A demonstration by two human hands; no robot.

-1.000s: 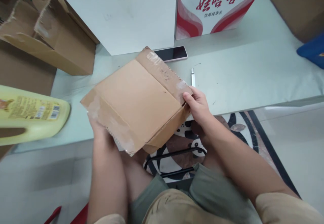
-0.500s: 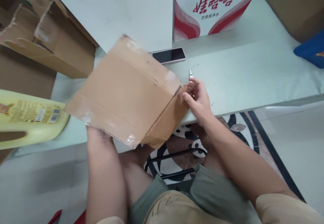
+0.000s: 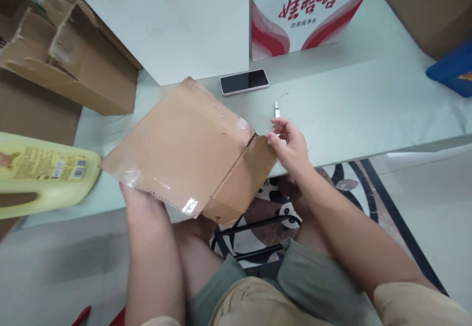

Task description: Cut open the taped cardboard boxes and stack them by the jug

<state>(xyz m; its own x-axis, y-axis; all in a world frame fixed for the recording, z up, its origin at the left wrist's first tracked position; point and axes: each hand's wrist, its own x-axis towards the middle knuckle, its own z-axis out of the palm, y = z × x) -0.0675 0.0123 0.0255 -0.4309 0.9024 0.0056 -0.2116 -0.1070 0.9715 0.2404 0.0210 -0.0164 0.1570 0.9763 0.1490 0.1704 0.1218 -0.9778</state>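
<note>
A brown cardboard box (image 3: 177, 144) with worn corners and strips of clear tape is tilted above the table's front edge and my lap. Its narrow side flap (image 3: 239, 181) is folded down on the right. My left hand (image 3: 142, 195) reaches under the lower left edge and bears the box from beneath; its fingers are hidden behind the cardboard. At the upper right end of the flap, my right hand (image 3: 291, 144) has its thumb and curled fingers at the edge. Just beyond those fingers, a small silvery tool (image 3: 277, 108) lies on the table.
A phone (image 3: 245, 82) lies behind the box, before a white carton (image 3: 177, 26) and a red-and-white carton (image 3: 309, 16). Open cardboard boxes (image 3: 99, 60) and a yellow jug (image 3: 47, 176) stand left. A blue object (image 3: 452, 73) is at the right edge of the pale table (image 3: 368, 100).
The box's far corner has dropped toward me, and more of the side flap shows. My right hand stays near the flap's end, almost unmoved.
</note>
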